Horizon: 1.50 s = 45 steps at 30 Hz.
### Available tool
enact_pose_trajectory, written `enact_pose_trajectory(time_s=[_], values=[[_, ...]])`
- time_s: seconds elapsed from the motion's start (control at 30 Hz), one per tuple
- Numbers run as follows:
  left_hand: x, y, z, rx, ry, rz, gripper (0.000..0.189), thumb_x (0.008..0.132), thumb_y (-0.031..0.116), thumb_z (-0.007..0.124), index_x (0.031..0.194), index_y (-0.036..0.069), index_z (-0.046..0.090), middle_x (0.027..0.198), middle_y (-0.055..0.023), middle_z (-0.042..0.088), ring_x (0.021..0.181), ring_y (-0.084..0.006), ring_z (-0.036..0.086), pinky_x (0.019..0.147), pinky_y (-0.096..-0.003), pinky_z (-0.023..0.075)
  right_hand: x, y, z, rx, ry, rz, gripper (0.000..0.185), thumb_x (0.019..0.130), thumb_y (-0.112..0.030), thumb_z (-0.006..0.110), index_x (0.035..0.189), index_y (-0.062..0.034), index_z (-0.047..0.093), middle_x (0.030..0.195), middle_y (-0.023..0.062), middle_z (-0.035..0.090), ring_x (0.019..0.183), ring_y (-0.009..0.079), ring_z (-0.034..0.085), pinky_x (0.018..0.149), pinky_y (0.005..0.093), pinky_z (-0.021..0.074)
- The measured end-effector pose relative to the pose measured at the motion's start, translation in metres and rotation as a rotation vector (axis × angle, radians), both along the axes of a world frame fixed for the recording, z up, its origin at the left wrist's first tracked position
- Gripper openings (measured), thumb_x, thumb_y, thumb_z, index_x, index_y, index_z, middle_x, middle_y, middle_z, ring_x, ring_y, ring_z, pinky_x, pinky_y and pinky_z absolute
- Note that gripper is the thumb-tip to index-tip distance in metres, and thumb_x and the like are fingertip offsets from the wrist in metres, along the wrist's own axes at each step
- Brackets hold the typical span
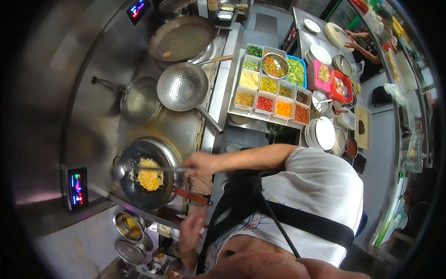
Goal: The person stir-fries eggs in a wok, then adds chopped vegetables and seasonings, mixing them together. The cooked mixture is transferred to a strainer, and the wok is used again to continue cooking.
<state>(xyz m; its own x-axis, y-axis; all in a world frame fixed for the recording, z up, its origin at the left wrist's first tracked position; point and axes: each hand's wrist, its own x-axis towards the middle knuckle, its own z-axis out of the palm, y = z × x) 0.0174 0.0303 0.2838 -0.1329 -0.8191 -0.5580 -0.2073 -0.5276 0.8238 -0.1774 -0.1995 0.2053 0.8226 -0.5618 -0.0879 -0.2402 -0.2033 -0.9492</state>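
Observation:
My right hand (202, 164) grips the handle of a metal ladle (121, 168), which reaches across a dark wok (139, 198). The ladle's bowl lies at the wok's far rim. Yellow scrambled egg (150, 176) sits in the middle of the wok, with pale shreds around it. The wok's red handle (191, 196) points back towards me, with no hand on it. Blurred by motion, my left hand (191, 230) hovers apart from that handle and appears to hold nothing.
A perforated strainer (183, 86), a water pot (141, 101) and a large wok (188, 38) occupy the range. Chopped ingredients fill plastic tubs (264, 104) to the right. Metal bowls (129, 225) stand at left. Another person's hands (352, 40) touch a round board (336, 35).

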Motion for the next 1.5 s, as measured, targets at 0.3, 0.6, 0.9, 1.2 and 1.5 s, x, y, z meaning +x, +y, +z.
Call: enact_pose_trajectory(time_s=[0.3, 0.6, 0.9, 1.2, 1.5], values=[[-0.128, -0.23, 0.045, -0.264, 0.244, -0.075, 0.049, 0.101, 0.01, 0.06, 0.147, -0.003, 0.049, 0.148, -0.0165, 0.054, 0.122, -0.0231, 0.063, 0.095, -0.031, 0.0541, -0.268, -0.108, 0.06, -0.076, -0.021, -0.871, 0.021, 0.106, -0.021, 0.057, 0.105, -0.0005, 0.058, 0.07, 0.0101, 0.051, 0.065, 0.0193, 0.049, 0.062, 0.0381, 0.045], [-0.216, -0.303, 0.016, 0.032, 0.51, -0.502, 0.072, 0.096, 0.032, 0.073, 0.153, -0.001, 0.044, 0.157, -0.0147, 0.047, 0.141, -0.0258, 0.051, 0.112, -0.0389, 0.0436, -0.288, -0.141, -0.001, -0.064, 0.057, -0.859, 0.025, 0.097, -0.025, 0.072, 0.093, -0.0018, 0.062, 0.063, 0.0003, 0.05, 0.057, 0.0093, 0.044, 0.052, 0.0304, 0.0371], [-0.129, -0.145, -0.003, -0.55, 0.53, -0.433, 0.049, 0.097, 0.019, 0.071, 0.142, 0.005, 0.06, 0.15, -0.0175, 0.056, 0.146, -0.0358, 0.044, 0.122, -0.0493, 0.0321, -0.104, -0.139, 0.015, 0.07, -0.17, -0.446, 0.047, 0.106, -0.031, 0.061, 0.142, -0.0029, 0.054, 0.073, -0.0041, 0.055, 0.053, 0.0051, 0.042, 0.047, 0.0236, 0.0372], [-0.014, 0.193, -0.05, -0.325, 0.418, 0.748, 0.045, 0.099, 0.024, 0.065, 0.136, -0.002, 0.063, 0.137, -0.0198, 0.064, 0.123, -0.0278, 0.064, 0.1, -0.0391, 0.0525, -0.009, -0.044, -0.011, -0.18, 0.238, 0.312, 0.051, 0.101, -0.009, 0.064, 0.15, -0.0048, 0.051, 0.087, 0.0111, 0.076, 0.072, 0.0258, 0.07, 0.074, 0.0387, 0.0574], [-0.083, 0.424, -0.451, 0.56, -0.789, 0.635, 0.039, 0.095, 0.035, 0.06, 0.104, 0.0, 0.076, 0.101, -0.0205, 0.075, 0.101, -0.0449, 0.069, 0.09, -0.0557, 0.0535, 0.137, -0.005, -0.131, -0.746, 0.121, 0.071, 0.045, 0.101, -0.019, 0.057, 0.143, -0.0029, 0.056, 0.093, 0.0312, 0.071, 0.076, 0.0473, 0.069, 0.066, 0.0488, 0.0569]])
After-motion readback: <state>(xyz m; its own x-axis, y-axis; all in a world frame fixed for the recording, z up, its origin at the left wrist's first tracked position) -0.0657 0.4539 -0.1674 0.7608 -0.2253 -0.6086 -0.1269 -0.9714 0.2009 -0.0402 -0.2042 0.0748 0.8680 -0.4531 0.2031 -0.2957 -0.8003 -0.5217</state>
